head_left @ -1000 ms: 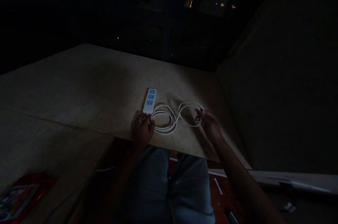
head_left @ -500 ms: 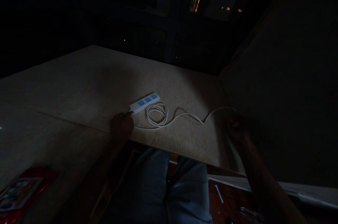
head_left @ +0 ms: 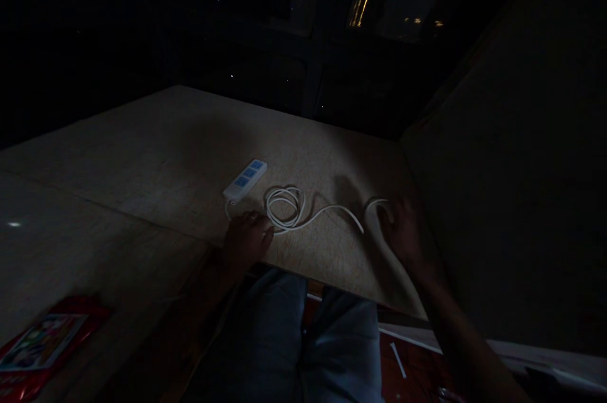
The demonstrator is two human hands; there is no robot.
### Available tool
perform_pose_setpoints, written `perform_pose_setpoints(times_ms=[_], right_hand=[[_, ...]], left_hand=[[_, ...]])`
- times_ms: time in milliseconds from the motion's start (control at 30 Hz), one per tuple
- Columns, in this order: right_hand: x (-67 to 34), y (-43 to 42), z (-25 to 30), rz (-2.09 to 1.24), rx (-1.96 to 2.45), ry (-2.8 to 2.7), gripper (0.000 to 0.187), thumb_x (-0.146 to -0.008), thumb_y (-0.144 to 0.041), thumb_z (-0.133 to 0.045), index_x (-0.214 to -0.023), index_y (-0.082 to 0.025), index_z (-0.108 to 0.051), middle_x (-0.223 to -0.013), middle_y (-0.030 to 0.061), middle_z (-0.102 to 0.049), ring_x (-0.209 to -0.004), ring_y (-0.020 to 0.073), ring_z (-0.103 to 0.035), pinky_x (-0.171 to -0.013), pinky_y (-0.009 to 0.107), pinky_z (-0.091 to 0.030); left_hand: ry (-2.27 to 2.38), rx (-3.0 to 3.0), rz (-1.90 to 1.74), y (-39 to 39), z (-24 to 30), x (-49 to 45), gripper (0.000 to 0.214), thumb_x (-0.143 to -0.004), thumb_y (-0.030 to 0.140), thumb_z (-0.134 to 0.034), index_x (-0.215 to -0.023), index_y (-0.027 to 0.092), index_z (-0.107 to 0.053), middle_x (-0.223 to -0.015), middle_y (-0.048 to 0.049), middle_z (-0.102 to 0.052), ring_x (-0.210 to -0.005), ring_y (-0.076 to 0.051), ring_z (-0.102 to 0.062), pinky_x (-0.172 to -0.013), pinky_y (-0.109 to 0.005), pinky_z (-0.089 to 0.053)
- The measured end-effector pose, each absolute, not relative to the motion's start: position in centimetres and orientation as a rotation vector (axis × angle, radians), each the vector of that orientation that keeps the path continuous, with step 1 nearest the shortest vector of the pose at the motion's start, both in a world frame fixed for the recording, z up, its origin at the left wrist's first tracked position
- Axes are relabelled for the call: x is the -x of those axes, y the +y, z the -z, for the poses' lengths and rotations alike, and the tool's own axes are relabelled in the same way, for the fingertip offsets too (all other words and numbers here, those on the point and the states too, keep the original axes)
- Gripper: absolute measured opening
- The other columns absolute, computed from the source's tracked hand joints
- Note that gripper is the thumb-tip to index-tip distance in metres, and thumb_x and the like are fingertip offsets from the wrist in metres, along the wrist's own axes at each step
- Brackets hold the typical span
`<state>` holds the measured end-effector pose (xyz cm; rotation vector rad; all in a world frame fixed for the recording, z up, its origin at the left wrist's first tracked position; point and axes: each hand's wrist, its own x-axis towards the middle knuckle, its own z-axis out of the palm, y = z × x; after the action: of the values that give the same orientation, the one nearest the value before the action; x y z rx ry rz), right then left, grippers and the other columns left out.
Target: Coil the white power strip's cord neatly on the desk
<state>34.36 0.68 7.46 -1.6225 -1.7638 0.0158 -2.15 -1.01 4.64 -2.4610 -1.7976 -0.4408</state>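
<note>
A white power strip [head_left: 245, 179] with blue sockets lies on a pale board [head_left: 165, 150] under a dim pool of light. Its white cord [head_left: 284, 208] makes a small coil and then runs right. My left hand [head_left: 245, 240] rests on the board near the front edge, fingers curled at the cord just below the strip. Over at the right, my right hand [head_left: 402, 228] is closed around the far stretch of the cord, in shadow.
The room is very dark. A second board [head_left: 502, 213] leans up at the right. A red and colourful packet [head_left: 42, 343] lies at the lower left. My lap in grey trousers [head_left: 294, 340] is below the board's edge. Small scraps lie on the red floor [head_left: 403, 359].
My right hand drew the cord out to the right and has come back inward with it. The strip was turned and shifted left. The large loops are now one small coil.
</note>
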Motion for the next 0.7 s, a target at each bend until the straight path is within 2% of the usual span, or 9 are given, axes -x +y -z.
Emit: perform_pose_setpoints(times_ms=[67, 133, 200, 300, 367, 500, 567, 700], right_hand=[[-29.6, 0.1, -8.7, 0.015, 1.41, -2.18, 0.042, -0.093, -0.026, -0.046, -0.134, -0.019, -0.051, -0.143, 0.0164, -0.046, -0.132, 0.0299, -0.042, -0.108, 0.051, -0.034], [-25.4, 0.1, -9.1, -0.003, 1.19, -2.516, 0.04, -0.092, -0.02, -0.05, -0.132, -0.02, -0.054, -0.142, 0.0153, -0.049, -0.133, 0.0293, -0.041, -0.108, 0.049, -0.032], [-22.5, 0.7, -8.5, -0.035, 1.135, -2.695, 0.037, -0.092, -0.018, -0.052, -0.128, -0.018, -0.058, -0.134, 0.0171, -0.055, -0.128, 0.0294, -0.047, -0.105, 0.047, -0.035], [-20.7, 2.4, -6.8, -0.02, 1.241, -2.847, 0.031, -0.093, -0.017, -0.051, -0.122, -0.012, -0.061, -0.11, 0.0168, -0.067, -0.105, 0.0274, -0.062, -0.094, 0.042, -0.043], [-20.9, 3.4, -6.0, 0.012, 1.219, -2.921, 0.03, -0.093, -0.015, -0.051, -0.121, -0.012, -0.062, -0.104, 0.015, -0.069, -0.098, 0.0254, -0.065, -0.09, 0.039, -0.045], [-23.2, 4.5, -6.1, -0.004, 1.05, -2.959, 0.038, -0.094, -0.011, -0.047, -0.131, -0.016, -0.056, -0.113, 0.0137, -0.066, -0.105, 0.0221, -0.061, -0.094, 0.037, -0.043], [-25.1, 4.7, -6.8, 0.008, 1.113, -2.908, 0.039, -0.095, -0.012, -0.044, -0.133, -0.016, -0.055, -0.11, 0.0137, -0.065, -0.104, 0.0229, -0.059, -0.093, 0.038, -0.043], [-30.0, 5.9, -7.9, -0.007, 1.33, -2.656, 0.031, -0.095, -0.018, -0.041, -0.115, -0.018, -0.065, -0.106, 0.0129, -0.061, -0.098, 0.0244, -0.057, -0.087, 0.038, -0.046]], left_hand=[[-1.791, 2.54, 0.416, -1.4, -4.1, 0.7, 0.028, -0.091, 0.039, -0.05, -0.095, 0.018, -0.067, -0.096, -0.0128, -0.068, -0.094, -0.028, -0.06, -0.085, -0.042, -0.043], [-1.8, 2.558, 0.427, -1.5, -3.4, -0.1, 0.026, -0.09, 0.039, -0.053, -0.097, 0.017, -0.067, -0.098, -0.0134, -0.068, -0.097, -0.029, -0.059, -0.085, -0.043, -0.043], [-1.804, 2.587, 0.463, -1.3, -2.7, -0.3, 0.021, -0.09, 0.034, -0.054, -0.094, 0.018, -0.067, -0.097, -0.0123, -0.068, -0.097, -0.028, -0.059, -0.085, -0.041, -0.043], [-1.797, 2.639, 0.49, -0.9, -2.0, 0.1, 0.017, -0.091, 0.03, -0.053, -0.09, 0.018, -0.066, -0.093, -0.01, -0.068, -0.093, -0.026, -0.06, -0.084, -0.038, -0.043], [-1.764, 2.649, 0.492, -0.9, -1.7, 0.6, 0.017, -0.092, 0.028, -0.052, -0.094, 0.018, -0.066, -0.095, -0.01, -0.068, -0.095, -0.026, -0.059, -0.085, -0.038, -0.043], [-1.834, 2.542, 0.467, -1.1, -1.6, 1.9, 0.022, -0.093, 0.025, -0.049, -0.105, 0.017, -0.066, -0.104, -0.0127, -0.066, -0.101, -0.028, -0.057, -0.086, -0.04, -0.043], [-1.936, 2.46, 0.427, -1.1, -1.9, 2.8, 0.025, -0.094, 0.024, -0.045, -0.104, 0.017, -0.067, -0.105, -0.0143, -0.065, -0.101, -0.029, -0.057, -0.083, -0.041, -0.043], [-2.096, 2.339, 0.386, -0.7, -2.7, 4.9, 0.03, -0.095, 0.022, -0.038, -0.099, 0.017, -0.067, -0.1, -0.0146, -0.063, -0.098, -0.028, -0.057, -0.076, -0.038, -0.044]])
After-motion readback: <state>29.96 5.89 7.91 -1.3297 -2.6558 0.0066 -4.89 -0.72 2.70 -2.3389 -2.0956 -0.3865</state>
